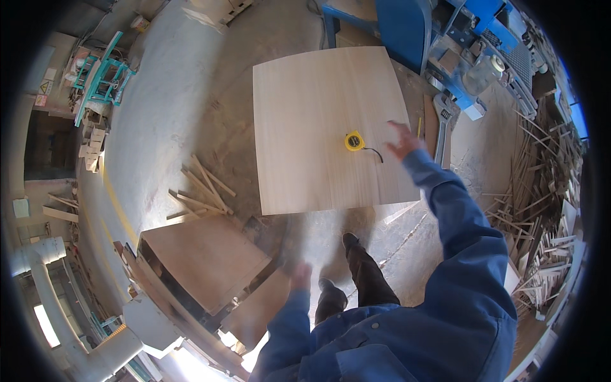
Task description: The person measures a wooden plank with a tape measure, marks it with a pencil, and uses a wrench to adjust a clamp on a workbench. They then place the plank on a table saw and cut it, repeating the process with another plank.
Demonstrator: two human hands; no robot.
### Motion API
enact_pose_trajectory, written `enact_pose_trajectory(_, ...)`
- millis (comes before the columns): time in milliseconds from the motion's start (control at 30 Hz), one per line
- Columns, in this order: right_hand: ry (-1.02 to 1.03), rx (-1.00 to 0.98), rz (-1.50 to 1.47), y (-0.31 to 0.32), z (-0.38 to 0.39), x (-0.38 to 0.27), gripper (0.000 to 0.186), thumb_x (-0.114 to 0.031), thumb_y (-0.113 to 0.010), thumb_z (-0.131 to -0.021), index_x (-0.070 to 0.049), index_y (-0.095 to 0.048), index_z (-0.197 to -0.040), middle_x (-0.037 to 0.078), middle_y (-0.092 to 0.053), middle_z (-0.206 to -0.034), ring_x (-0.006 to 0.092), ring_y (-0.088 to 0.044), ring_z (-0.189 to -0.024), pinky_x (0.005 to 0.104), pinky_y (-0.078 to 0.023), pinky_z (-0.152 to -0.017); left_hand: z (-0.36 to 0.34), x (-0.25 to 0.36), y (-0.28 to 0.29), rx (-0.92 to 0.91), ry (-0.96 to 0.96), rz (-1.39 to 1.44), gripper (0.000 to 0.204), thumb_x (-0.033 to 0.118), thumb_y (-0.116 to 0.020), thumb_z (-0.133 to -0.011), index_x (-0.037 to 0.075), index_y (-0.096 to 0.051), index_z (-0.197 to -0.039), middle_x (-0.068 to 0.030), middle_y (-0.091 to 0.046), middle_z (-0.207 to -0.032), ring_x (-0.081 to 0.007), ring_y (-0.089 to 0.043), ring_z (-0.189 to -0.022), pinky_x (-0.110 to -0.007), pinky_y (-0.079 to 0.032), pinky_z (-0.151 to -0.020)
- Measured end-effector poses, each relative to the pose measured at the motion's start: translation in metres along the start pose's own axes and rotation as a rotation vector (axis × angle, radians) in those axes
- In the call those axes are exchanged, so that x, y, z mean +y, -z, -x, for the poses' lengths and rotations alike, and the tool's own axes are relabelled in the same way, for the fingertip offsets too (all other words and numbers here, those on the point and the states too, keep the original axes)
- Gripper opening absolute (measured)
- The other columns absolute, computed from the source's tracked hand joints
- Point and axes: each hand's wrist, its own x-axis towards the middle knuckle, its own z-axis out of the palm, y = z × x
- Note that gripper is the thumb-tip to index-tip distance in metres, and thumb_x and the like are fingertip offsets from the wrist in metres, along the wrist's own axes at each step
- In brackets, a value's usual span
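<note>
A pale wooden board (305, 127) lies flat in front of me, its grain running away from me. On it, right of its middle, sits a yellow tape measure (354, 141) with a short dark strap. My right hand (403, 141) is over the board's right edge, fingers stretched and apart, holding nothing; the tape measure lies to its left. Just beyond that edge are a yellow pencil-like stick (419, 127) and a large adjustable wrench (442, 130). Low near my body hangs my left hand (301, 277), smeared by motion, its fingers unclear.
Blue machinery (401, 32) stands behind the board, with a clear jar (484, 75) at its right. Wood offcuts (541, 210) pile up along the right side. Brown panels (203, 261) stand at the lower left, near loose wooden strips (203, 188) on the floor.
</note>
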Motion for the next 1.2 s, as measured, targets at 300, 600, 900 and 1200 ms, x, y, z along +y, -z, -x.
enact_pose_trajectory(300, -0.020, -0.043, 0.202, -0.053, -0.027, -0.069, 0.055, -0.040, -0.062, -0.077, -0.018, -0.046, -0.125, 0.013, -0.055, -0.114, 0.0322, -0.055, -0.104, 0.0454, -0.041, -0.090, -0.146, 0.131, 0.021, -0.103, 0.444, 1.888, 0.038, 0.028, -0.047, -0.095, 0.005, -0.046, -0.125, -0.0104, -0.053, -0.124, -0.0238, -0.048, -0.118, -0.040, -0.037, -0.102)
enact_pose_trajectory(600, -0.419, 0.221, 0.328, 0.011, -0.072, 0.050, 0.055, -0.041, -0.055, -0.081, -0.016, -0.045, -0.129, 0.012, -0.054, -0.121, 0.0311, -0.050, -0.116, 0.0451, -0.037, -0.097, -0.128, 0.104, 0.011, 0.011, 0.354, 1.872, 0.031, 0.021, -0.050, -0.093, 0.005, -0.049, -0.120, -0.0085, -0.056, -0.118, -0.0228, -0.052, -0.112, -0.041, -0.041, -0.098)
enact_pose_trajectory(900, 0.177, 0.244, 0.564, 0.026, -0.034, 0.044, 0.065, -0.006, -0.057, -0.073, -0.024, -0.043, -0.134, 0.010, -0.042, -0.134, 0.0298, -0.040, -0.125, 0.0427, -0.033, -0.103, -0.038, 0.085, 0.078, 0.189, 0.320, 1.793, 0.039, 0.015, -0.056, -0.088, 0.003, -0.047, -0.124, -0.0119, -0.056, -0.121, -0.0246, -0.055, -0.109, -0.043, -0.048, -0.092)
enact_pose_trajectory(1200, 0.869, 0.318, 0.235, 0.038, -0.006, -0.015, 0.031, -0.006, -0.058, -0.075, -0.009, -0.066, -0.105, 0.009, -0.063, -0.109, 0.0316, -0.056, -0.107, 0.0413, -0.044, -0.093, 0.017, 0.115, 0.157, 0.310, 0.258, 1.723, 0.031, 0.016, -0.055, -0.085, 0.002, -0.055, -0.113, -0.0118, -0.062, -0.106, -0.0233, -0.062, -0.095, -0.039, -0.053, -0.078)
